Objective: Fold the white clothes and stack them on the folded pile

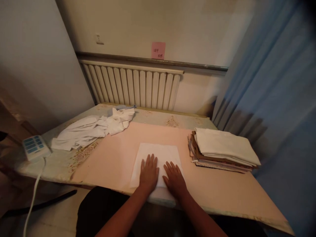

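Observation:
A white folded cloth (158, 151) lies flat on the pink sheet that covers the table, close to the front edge. Flat on its left half rests my left hand (149, 171), fingers stretched out and pointing away from me. My right hand (174, 179) lies on the cloth's right side, its fingers slightly spread. A strip of cloth shows between the two hands, and neither grips anything. The parts of the cloth beneath my palms are hidden.
To the right sits a stack of folded fabrics (224, 148), cream on top. Crumpled white cloth (91, 130) lies at the back left. A white power strip (36, 148) with a cord is at the left edge. Behind stands a radiator (138, 85); a blue curtain (266, 108) hangs right.

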`<state>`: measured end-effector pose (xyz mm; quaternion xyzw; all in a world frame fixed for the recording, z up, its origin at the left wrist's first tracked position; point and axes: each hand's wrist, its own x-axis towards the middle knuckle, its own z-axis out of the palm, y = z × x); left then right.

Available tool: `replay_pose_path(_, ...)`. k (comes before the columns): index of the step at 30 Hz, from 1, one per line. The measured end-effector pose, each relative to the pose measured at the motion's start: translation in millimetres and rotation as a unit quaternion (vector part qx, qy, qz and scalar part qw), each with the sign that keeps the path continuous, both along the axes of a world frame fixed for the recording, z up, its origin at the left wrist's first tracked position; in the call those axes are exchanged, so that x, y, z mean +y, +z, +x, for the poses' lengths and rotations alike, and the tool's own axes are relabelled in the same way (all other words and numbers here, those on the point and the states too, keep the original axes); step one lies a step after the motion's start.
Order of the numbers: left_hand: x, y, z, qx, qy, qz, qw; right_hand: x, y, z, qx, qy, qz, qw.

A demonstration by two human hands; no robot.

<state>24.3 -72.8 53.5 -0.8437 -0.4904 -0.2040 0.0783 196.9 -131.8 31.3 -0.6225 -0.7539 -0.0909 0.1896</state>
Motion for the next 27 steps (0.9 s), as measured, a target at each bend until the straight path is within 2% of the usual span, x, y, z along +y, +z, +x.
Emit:
replay_pose_path(2,-2,-4.8,15,-0.005,-0.035,-0.011,0.999,1,-1.2,1,-0.002,0.0,0.001,1.0)
replay_pose_path(4,1,-12.3,18,-0.006,-0.053,-0.016,0.998,1,-3.2,2,-0.004,-0.002,-0.001,1.0)
replay_pose_path(7,15,-21.6,7,-0.001,-0.065,-0.006,0.998,2,-6.4,4,-0.012,-0.004,-0.008,1.0)
replay_pose_path(11,40,-26.4,-15,0.011,-0.061,0.009,0.998,3,-10.8,9,-0.023,-0.009,-0.011,1.0)
replay_pose_path(20,76,-40.9,-42,-0.005,-0.063,0.018,0.998,5,-29.7,38,0.014,-0.123,-0.028,0.992)
replay_pose_path(24,91,-46.0,-45,-0.028,-0.059,0.02,0.998,20,-19.1,35,0.018,-0.152,-0.02,0.988)
replay_pose_path(27,96,-47.7,-44,-0.044,-0.055,0.02,0.997,46,-3.8,19,0.001,-0.092,-0.017,0.996)
